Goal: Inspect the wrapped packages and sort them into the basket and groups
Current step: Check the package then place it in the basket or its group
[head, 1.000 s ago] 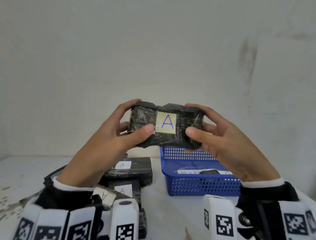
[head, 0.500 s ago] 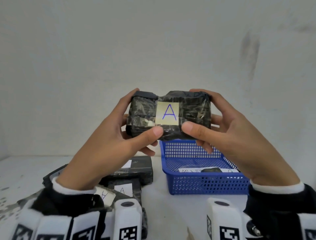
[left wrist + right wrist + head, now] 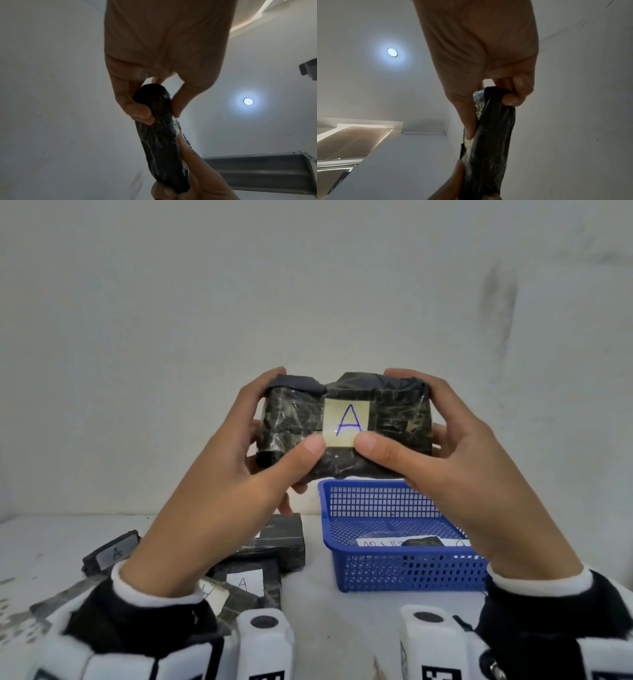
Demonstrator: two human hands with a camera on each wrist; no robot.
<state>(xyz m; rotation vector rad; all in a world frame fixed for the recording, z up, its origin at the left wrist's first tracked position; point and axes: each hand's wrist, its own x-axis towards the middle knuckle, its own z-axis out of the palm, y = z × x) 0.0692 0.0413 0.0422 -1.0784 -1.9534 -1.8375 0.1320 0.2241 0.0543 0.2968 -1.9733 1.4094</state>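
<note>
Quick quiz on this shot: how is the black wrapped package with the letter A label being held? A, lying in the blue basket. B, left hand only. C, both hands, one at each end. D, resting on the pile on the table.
C: the left hand and right hand each grip an end of the package, raised above the blue basket.

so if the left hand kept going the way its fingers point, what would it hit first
Apart from the black wrapped package the left hand grips, probably the white wall behind; depth is unclear.
</note>
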